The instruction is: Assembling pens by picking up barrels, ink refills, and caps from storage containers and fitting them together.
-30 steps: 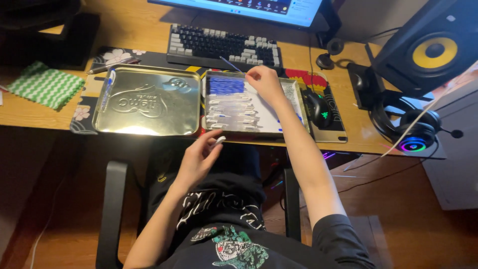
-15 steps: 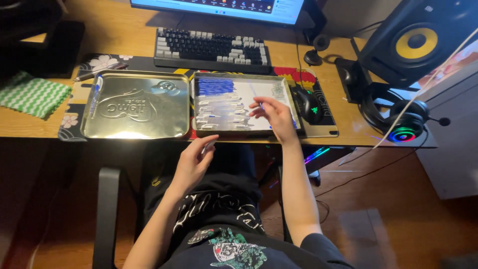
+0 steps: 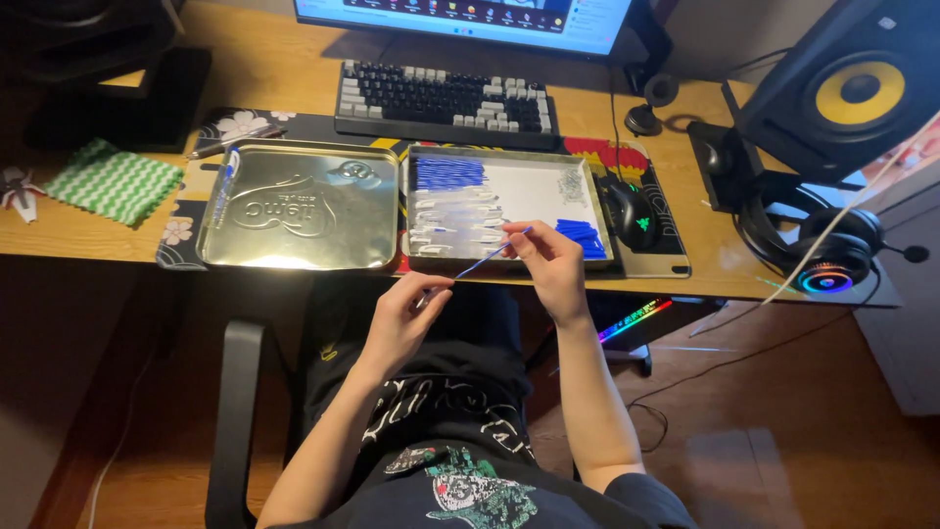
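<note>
Over lap, hands [image 3: 485, 284] pinching blue stick [image 3: 490, 258]

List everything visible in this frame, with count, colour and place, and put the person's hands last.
monitor: one, lit, desk back
keyboard: one, black and grey, before monitor
tin lid: one, silver, embossed, desk front left
tin tray: one, silver, holding blue and pale strips, right of lid
mouse: one, black, right of tray
speaker: one, black with yellow cone, right
headset: one, black, lit ring, desk right edge
cloth: one, green and white, far left
left hand: at lower end of blue strip
right hand: pinches its upper end
</note>
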